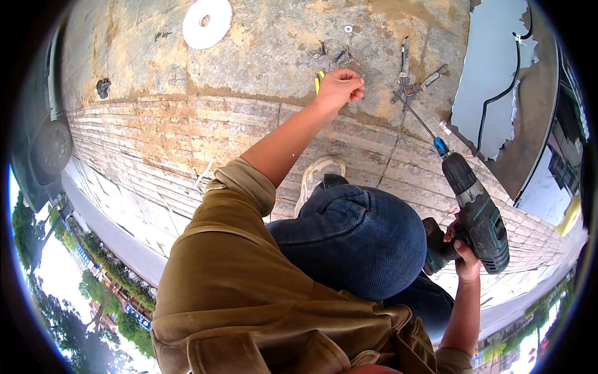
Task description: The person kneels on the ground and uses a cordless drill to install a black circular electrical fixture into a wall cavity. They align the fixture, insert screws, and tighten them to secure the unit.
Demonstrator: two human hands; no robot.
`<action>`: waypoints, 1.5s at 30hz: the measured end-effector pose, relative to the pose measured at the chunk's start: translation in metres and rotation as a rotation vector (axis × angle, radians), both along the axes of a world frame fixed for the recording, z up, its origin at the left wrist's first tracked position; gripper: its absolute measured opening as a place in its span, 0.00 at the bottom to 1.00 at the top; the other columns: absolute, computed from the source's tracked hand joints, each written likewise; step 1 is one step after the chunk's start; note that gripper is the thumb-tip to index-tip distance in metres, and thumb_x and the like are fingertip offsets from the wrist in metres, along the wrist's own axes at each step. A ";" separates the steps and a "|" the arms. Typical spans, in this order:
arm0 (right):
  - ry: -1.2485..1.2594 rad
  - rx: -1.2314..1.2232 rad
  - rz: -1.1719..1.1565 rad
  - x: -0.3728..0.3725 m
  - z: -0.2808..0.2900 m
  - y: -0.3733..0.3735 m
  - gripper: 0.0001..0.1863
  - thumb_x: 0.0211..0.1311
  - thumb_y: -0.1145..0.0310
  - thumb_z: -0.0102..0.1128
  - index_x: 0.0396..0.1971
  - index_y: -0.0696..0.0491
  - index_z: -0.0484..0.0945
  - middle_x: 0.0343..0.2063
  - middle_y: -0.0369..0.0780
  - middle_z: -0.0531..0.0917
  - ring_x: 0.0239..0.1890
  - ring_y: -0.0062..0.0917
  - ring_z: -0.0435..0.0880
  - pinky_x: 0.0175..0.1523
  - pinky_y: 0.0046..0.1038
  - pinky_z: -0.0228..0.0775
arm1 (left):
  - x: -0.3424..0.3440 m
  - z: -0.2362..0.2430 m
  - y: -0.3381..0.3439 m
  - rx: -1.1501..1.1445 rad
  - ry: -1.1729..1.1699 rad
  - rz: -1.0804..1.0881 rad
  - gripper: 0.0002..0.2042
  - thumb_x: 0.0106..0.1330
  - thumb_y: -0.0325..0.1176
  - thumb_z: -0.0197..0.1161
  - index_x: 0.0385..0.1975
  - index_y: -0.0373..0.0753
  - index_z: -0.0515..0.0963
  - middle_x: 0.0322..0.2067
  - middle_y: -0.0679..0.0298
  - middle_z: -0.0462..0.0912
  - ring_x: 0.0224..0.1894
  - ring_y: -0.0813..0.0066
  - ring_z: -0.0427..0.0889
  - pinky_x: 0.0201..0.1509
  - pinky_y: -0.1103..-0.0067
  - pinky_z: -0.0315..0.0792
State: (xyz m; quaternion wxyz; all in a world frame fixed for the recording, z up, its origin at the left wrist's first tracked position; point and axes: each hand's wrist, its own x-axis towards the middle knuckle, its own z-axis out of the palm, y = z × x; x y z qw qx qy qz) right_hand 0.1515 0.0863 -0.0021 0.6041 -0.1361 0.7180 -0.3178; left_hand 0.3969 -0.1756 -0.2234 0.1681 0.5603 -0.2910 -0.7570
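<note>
Over pavement (pixel 268 62): left hand (pixel 340 88) curled, can't tell if pinching; right hand (pixel 466 257) wraps drill (pixel 483 219). Best keep bit (pixel 416 116) clear.

Paved ground (pixel 143 68), grey-brown, earth-stained, ridged on the side nearer the body; on it: one white disc (pixel 193 28), centre-holed; one small pale washer (pixel 348 32); assorted small metal pieces (pixel 341 56); two slim parts (pixel 405 65), side by side; one dark clump (pixel 103 88); one thin white strip (pixel 204 174)

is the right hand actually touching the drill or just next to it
Touching. The head view shows it plainly: the right hand is wrapped around the handle of the drill, with no gap between them.
</note>
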 end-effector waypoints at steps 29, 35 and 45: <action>0.035 0.102 0.131 0.029 -0.015 -0.002 0.29 0.47 0.63 0.60 0.51 0.58 0.68 0.31 0.35 0.72 0.35 0.22 0.71 0.45 0.24 0.64 | 0.001 0.034 0.035 0.409 0.619 0.437 0.05 0.66 0.34 0.58 0.35 0.41 0.75 0.36 0.65 0.80 0.37 0.75 0.80 0.44 0.77 0.78; 0.036 0.093 0.081 0.034 -0.015 0.000 0.29 0.46 0.62 0.60 0.50 0.58 0.68 0.31 0.36 0.72 0.35 0.22 0.71 0.45 0.25 0.63 | -0.002 0.040 0.032 0.418 0.704 0.377 0.06 0.66 0.33 0.57 0.38 0.39 0.75 0.37 0.63 0.80 0.38 0.73 0.80 0.45 0.75 0.78; -0.023 -0.173 -0.068 0.030 -0.015 -0.003 0.35 0.42 0.59 0.61 0.53 0.59 0.63 0.29 0.38 0.71 0.33 0.23 0.71 0.43 0.26 0.64 | 0.009 0.009 -0.041 -0.977 -0.416 -0.761 0.08 0.58 0.35 0.64 0.35 0.42 0.81 0.36 0.63 0.83 0.37 0.71 0.82 0.43 0.74 0.77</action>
